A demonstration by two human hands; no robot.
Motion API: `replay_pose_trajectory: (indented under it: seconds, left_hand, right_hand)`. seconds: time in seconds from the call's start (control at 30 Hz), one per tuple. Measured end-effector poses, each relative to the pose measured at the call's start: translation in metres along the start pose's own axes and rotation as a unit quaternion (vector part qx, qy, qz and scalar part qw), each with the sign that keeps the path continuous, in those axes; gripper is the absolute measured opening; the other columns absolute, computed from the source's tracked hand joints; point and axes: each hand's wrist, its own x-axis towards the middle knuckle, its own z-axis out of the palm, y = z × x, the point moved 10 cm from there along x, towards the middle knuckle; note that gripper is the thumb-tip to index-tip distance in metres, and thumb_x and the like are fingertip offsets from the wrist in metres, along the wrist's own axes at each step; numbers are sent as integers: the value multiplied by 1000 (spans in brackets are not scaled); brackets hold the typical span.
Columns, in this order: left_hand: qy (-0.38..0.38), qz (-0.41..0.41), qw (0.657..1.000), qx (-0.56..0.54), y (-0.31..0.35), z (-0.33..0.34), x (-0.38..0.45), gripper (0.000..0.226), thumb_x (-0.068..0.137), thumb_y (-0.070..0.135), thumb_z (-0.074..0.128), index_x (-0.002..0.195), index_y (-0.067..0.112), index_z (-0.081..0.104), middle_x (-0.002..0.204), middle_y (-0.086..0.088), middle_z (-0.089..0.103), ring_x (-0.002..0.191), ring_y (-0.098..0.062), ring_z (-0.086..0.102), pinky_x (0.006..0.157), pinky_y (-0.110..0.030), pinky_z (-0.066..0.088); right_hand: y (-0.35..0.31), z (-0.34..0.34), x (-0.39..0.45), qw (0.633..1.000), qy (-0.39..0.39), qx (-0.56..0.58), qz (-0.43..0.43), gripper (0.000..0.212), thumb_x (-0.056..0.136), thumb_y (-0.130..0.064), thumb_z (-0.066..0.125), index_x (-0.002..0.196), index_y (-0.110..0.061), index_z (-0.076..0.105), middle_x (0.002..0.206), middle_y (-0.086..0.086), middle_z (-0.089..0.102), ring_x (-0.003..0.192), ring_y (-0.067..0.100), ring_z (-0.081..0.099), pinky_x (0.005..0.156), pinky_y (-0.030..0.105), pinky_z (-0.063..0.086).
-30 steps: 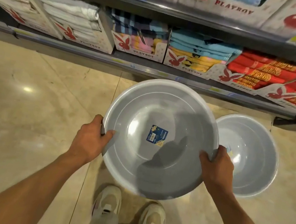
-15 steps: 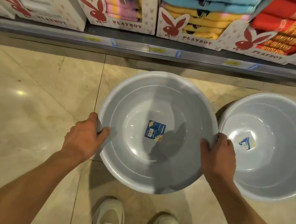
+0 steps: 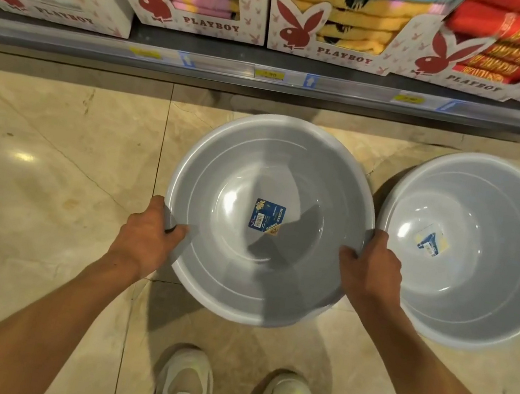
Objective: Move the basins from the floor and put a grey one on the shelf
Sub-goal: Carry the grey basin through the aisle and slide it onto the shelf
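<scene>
A large grey basin [image 3: 231, 281] with a blue label in its bottom is held low over the tiled floor, mouth up, in front of me. My left hand [image 3: 146, 236] grips its left rim and my right hand [image 3: 371, 270] grips its right rim. To its right a second, paler grey basin [image 3: 487, 301] with a small label inside sits on the floor, its rim close to my right hand. The shelf [image 3: 277, 77] runs across the top of the view.
Cardboard display boxes of folded towels [image 3: 351, 20] fill the shelf, with price tags along its front rail. Beige marble floor [image 3: 46, 163] spreads to the left. My two white shoes [image 3: 184, 386] stand just behind the held basin.
The view has tilted down and nearer to the floor. The basin in my hands has come lower beside the second basin, with both grips unchanged.
</scene>
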Motion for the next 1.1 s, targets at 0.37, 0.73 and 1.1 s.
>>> replay_pose_trajectory:
  seconds: [0.37,0.73,1.1]
  left_hand:
    - [51,83,995,-32,40,-47,-57,26,89,35,73,102,23,53,77,1,68,50,-11,69,39,-12,46]
    - [-26,197,979,-35,209,-56,-158,28,90,25,75,109,25,55,75,-5,70,58,-7,70,45,-14,53]
    - [-80,211,973,39,323,55,-160,34,87,25,78,109,21,53,80,-3,69,63,-16,71,44,-16,53]
  right_hand:
    - [8,-57,-48,995,-26,97,-26,25,98,-17,57,119,-6,48,103,20,65,86,37,58,73,44,49]
    - [77,-237,-115,986,42,157,39,22,97,-19,59,115,-15,47,102,15,65,81,31,59,53,21,38]
    - [201,-286,-77,976,57,167,125,25,96,-18,58,117,-10,47,100,17,63,81,34,56,62,35,40]
